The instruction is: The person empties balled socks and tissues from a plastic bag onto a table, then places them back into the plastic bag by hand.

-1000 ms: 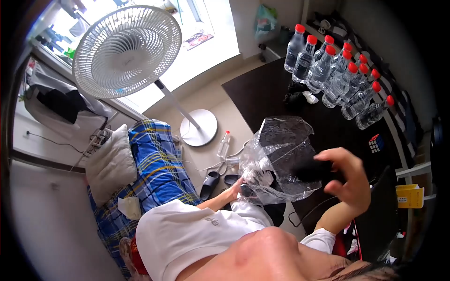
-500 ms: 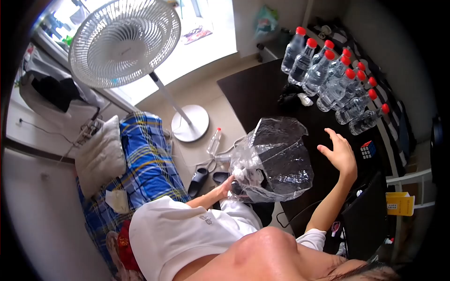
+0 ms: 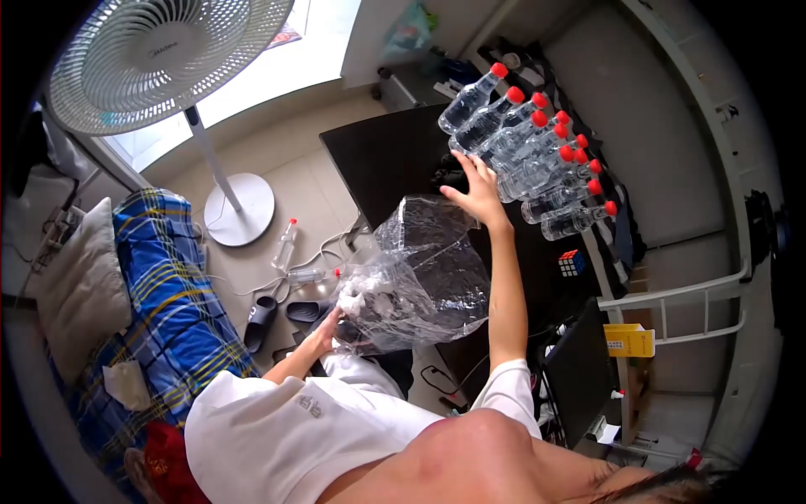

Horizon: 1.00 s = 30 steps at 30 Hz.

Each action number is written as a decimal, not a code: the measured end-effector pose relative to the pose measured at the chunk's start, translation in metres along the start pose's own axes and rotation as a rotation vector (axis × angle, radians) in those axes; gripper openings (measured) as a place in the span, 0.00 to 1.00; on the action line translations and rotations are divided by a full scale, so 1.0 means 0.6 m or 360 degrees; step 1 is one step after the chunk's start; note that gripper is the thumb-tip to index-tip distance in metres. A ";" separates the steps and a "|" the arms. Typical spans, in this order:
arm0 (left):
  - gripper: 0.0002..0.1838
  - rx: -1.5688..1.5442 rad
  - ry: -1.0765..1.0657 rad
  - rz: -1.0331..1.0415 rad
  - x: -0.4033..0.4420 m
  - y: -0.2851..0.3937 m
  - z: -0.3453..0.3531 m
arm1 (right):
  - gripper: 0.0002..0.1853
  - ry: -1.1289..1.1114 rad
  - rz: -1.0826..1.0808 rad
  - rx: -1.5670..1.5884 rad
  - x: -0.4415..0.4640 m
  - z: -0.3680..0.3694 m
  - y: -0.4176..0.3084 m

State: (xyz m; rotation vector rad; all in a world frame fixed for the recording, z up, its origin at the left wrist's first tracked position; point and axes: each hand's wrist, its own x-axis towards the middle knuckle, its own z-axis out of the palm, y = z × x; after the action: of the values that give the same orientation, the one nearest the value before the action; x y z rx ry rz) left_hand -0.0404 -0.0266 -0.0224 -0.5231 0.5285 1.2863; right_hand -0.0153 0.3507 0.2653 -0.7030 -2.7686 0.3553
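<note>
My left hand [image 3: 322, 333] is closed on a large clear plastic bag [image 3: 437, 273], beside a bunched white part [image 3: 361, 294] that may be crumpled tissue. The bag spreads out over the table's near edge. Above its far side, my right hand [image 3: 480, 195] reaches with fingers apart and nothing in it. Its fingertips are close to a group of clear bottles with red caps [image 3: 512, 139] on the dark table [image 3: 369, 160]. Whether they touch a bottle cannot be made out. A small dark item [image 3: 449, 172] lies by those fingers, partly hidden.
A white standing fan [image 3: 239, 210] is at the left, near a bed with a blue checked cover [image 3: 168, 260]. On the floor are bottles [image 3: 285, 244], cables and dark slippers [image 3: 262, 323]. A Rubik's cube [image 3: 572, 263] and a laptop [image 3: 571, 370] are on the table's right.
My right hand has moved from beside the bag toward the bottles and the dark item. My left hand still grips the bag. The whole view has shifted, with the scene sliding left.
</note>
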 end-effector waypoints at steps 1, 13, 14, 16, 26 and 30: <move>0.33 -0.0042 -0.0058 -0.0006 0.005 -0.002 -0.010 | 0.45 -0.0045 0.0114 -0.0104 0.018 0.034 0.017; 0.32 -0.0025 -0.0168 -0.0027 0.059 0.002 -0.071 | 0.23 0.0370 0.0404 0.1553 -0.052 0.023 0.063; 0.33 0.0043 -0.0116 0.0034 0.032 0.001 -0.043 | 0.23 0.0391 0.0615 0.2108 -0.081 -0.029 0.034; 0.34 -0.0146 -0.0185 -0.0067 0.040 -0.002 -0.055 | 0.27 0.0335 0.0455 0.2615 -0.138 -0.111 -0.004; 0.36 0.0099 -0.0014 -0.0004 0.012 -0.009 -0.017 | 0.48 -0.0097 -0.0205 0.1582 -0.262 -0.250 -0.148; 0.32 0.0384 0.0221 0.0134 -0.015 -0.017 0.009 | 0.50 -0.0041 -0.0523 0.1281 -0.270 -0.259 -0.112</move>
State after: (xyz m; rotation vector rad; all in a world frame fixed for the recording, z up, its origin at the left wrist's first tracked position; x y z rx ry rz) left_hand -0.0318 -0.0320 -0.0117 -0.3933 0.8177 1.2505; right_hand 0.1413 0.2397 0.3999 -0.0420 -2.3700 1.2853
